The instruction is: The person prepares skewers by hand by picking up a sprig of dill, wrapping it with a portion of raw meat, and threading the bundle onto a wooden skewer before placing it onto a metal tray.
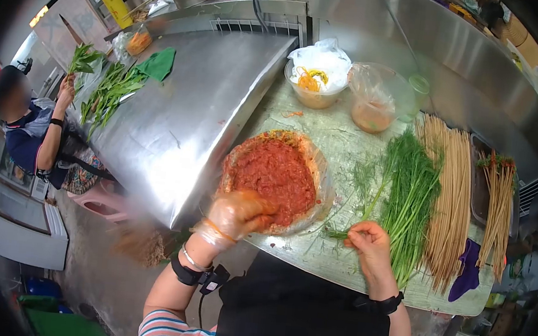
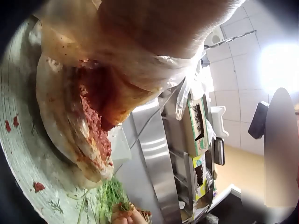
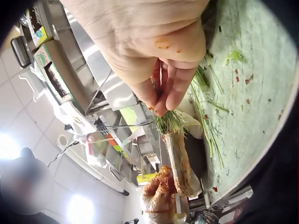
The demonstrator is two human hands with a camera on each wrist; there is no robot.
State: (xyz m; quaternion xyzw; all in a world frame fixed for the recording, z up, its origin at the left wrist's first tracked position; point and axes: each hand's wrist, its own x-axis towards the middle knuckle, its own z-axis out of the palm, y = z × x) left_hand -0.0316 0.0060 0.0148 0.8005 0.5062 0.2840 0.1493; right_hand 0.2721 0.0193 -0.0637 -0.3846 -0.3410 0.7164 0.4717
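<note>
My left hand [image 1: 239, 215], in a clear plastic glove smeared red, is over the near left side of a plastic-lined bowl [image 1: 324, 192]. Red, wet, raw-looking marinated meat [image 1: 274, 178] fills the bowl. The left fingers are bent at the meat; I cannot tell whether they grip any. Bare and lightly stained, my right hand [image 1: 371, 244] pinches a small tuft of feathery green herb [image 3: 169, 122] between thumb and fingertips, right of the bowl. Beside that hand lies a large bunch of the same dill-like herb [image 1: 407, 199], stems toward me.
Long wooden skewers [image 1: 448, 203] lie right of the herbs, then a bundle of red-tipped sticks [image 1: 498, 214] and a purple cloth [image 1: 466, 275]. Two plastic tubs, one a lined tub [image 1: 314, 95], stand behind the bowl. Across the steel table [image 1: 185, 97], another person [image 1: 36, 128] holds leafy greens.
</note>
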